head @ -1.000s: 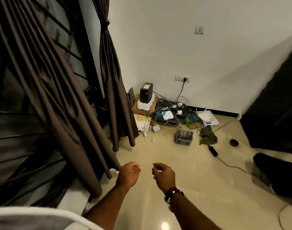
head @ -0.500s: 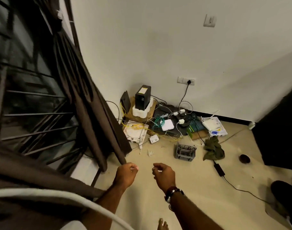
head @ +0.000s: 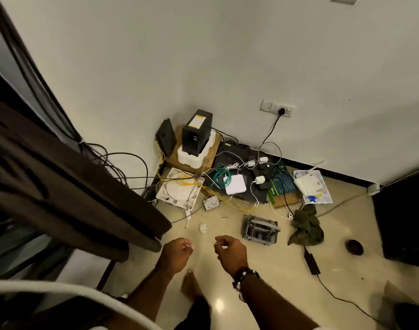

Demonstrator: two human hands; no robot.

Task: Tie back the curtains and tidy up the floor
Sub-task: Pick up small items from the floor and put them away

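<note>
A: Left hand [head: 176,254] pinching something small and white; right hand [head: 231,252] curled, contents unclear. Curtain [head: 84,198] at left, floor [head: 263,270] cluttered ahead.

B: Likely hazard: tripping over loose cables [head: 218,186] underfoot.

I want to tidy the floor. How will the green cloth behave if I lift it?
The green cloth lies crumpled in folds, so it is probably floppy and light. It will likely sag from the grip. A white cable end beside it might snag.

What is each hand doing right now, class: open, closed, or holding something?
Left hand: fingers curled, pinching a small white bit; what it is cannot be told.
Right hand: fingers curled; something small and pale may be inside, but it cannot be told.
</note>
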